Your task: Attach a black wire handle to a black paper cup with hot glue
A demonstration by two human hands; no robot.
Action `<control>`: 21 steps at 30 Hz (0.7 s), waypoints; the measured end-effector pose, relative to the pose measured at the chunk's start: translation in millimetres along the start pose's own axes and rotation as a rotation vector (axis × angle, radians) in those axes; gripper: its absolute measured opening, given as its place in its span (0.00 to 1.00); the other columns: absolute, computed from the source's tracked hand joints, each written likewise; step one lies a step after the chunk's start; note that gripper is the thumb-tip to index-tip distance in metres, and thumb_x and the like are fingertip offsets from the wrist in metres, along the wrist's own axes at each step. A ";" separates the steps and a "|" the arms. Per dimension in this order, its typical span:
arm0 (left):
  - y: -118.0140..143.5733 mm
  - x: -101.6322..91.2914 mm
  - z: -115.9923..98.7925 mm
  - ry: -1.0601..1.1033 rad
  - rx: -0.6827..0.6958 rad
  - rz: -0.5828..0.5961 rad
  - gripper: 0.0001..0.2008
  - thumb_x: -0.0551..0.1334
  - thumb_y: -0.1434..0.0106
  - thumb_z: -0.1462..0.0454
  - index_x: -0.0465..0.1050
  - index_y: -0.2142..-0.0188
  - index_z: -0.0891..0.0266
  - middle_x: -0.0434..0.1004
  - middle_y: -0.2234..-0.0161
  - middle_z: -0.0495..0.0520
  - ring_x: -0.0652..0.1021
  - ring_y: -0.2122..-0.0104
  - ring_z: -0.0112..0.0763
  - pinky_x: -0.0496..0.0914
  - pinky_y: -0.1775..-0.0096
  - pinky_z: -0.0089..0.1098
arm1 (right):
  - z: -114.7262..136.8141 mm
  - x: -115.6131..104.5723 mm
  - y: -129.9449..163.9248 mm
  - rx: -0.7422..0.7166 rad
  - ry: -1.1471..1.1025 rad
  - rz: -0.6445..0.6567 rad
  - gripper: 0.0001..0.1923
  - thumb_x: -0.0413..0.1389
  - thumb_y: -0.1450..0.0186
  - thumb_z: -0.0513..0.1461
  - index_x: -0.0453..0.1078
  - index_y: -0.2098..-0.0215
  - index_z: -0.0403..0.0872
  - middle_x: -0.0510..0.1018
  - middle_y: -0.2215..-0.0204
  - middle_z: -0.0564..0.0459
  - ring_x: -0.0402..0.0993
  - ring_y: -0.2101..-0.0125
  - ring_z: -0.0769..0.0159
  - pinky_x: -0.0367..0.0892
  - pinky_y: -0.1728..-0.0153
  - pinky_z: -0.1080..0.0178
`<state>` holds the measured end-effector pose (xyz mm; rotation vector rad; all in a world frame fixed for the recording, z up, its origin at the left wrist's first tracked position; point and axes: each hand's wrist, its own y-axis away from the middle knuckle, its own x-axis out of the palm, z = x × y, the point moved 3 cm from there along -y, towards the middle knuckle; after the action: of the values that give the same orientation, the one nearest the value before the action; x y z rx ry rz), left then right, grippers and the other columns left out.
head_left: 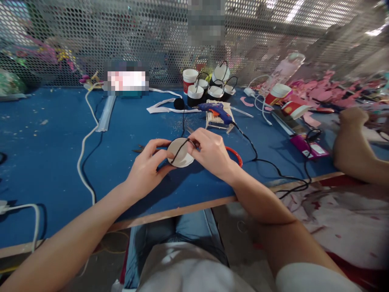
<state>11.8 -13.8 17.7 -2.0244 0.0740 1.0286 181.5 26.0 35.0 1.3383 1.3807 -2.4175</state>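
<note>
Jeans-clad lap and white shirt hem at bottom, forearms reaching up over desk (45,162) edge. Left hand (146,168) closed round left rim of small white paper cup (181,153), thumb on top, fingers under. Right hand (211,152) pinching black cord (179,152) against cup's right rim; cord crossing cup's white base diagonally, then running up toward a black ball of yarn (179,104). Cup held just above blue desk, near front edge, centre. Red ring (237,154) on desk, partly hidden behind right wrist. Blue glue gun (216,110) behind, resting on wooden sticks, black cable trailing right. Cluster of cups with black handles (209,85) farther back. White cable (83,146) at left. Another person's arm (355,150) at right edge. Perforated metal screen (91,36) behind.
</note>
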 end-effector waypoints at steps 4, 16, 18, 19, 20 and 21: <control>-1.4 -1.4 -1.3 0.056 -0.001 0.016 0.04 0.62 0.42 0.68 0.69 0.65 0.63 0.71 0.54 0.59 0.74 0.54 0.35 0.72 0.55 0.36 | -1.4 -1.2 -0.6 0.021 0.006 -0.006 0.07 0.49 0.43 0.29 0.62 0.75 0.45 0.67 0.78 0.55 0.62 0.77 0.72 0.58 0.74 0.67; -0.1 3.6 1.4 0.092 0.059 0.047 0.04 0.60 0.40 0.68 0.73 0.65 0.63 0.69 0.52 0.60 0.73 0.52 0.37 0.73 0.53 0.39 | -4.4 0.7 0.9 0.062 0.059 0.056 0.06 0.48 0.42 0.30 0.64 0.74 0.44 0.68 0.78 0.54 0.62 0.76 0.71 0.58 0.73 0.67; -0.2 4.0 1.4 0.072 0.060 0.053 0.04 0.60 0.40 0.67 0.73 0.66 0.63 0.68 0.53 0.60 0.73 0.52 0.37 0.73 0.53 0.39 | -4.4 1.0 1.2 0.064 0.050 0.065 0.06 0.48 0.42 0.30 0.63 0.74 0.44 0.68 0.77 0.53 0.62 0.76 0.71 0.57 0.73 0.67; -0.2 4.2 1.4 0.060 0.061 0.055 0.03 0.61 0.40 0.67 0.73 0.66 0.63 0.68 0.54 0.60 0.72 0.53 0.37 0.73 0.54 0.39 | -4.3 1.1 1.3 0.063 0.044 0.068 0.06 0.48 0.42 0.30 0.63 0.74 0.44 0.68 0.77 0.53 0.62 0.76 0.71 0.57 0.73 0.67; -0.1 4.5 1.4 0.049 0.061 0.057 0.03 0.61 0.40 0.67 0.73 0.66 0.63 0.68 0.54 0.59 0.72 0.53 0.37 0.73 0.54 0.39 | -4.0 1.0 1.3 0.063 0.037 0.070 0.06 0.48 0.42 0.30 0.63 0.74 0.44 0.68 0.77 0.53 0.62 0.76 0.71 0.57 0.73 0.67; 0.0 4.8 1.3 0.042 0.061 0.058 0.03 0.61 0.41 0.67 0.73 0.66 0.63 0.68 0.54 0.59 0.72 0.53 0.37 0.73 0.54 0.39 | -3.7 0.9 1.3 0.064 0.030 0.073 0.06 0.47 0.42 0.30 0.62 0.74 0.44 0.67 0.77 0.54 0.61 0.76 0.71 0.57 0.74 0.67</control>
<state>14.2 -11.4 14.0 -1.9983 0.1856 1.0082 183.9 28.2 32.6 1.4183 1.2476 -2.4233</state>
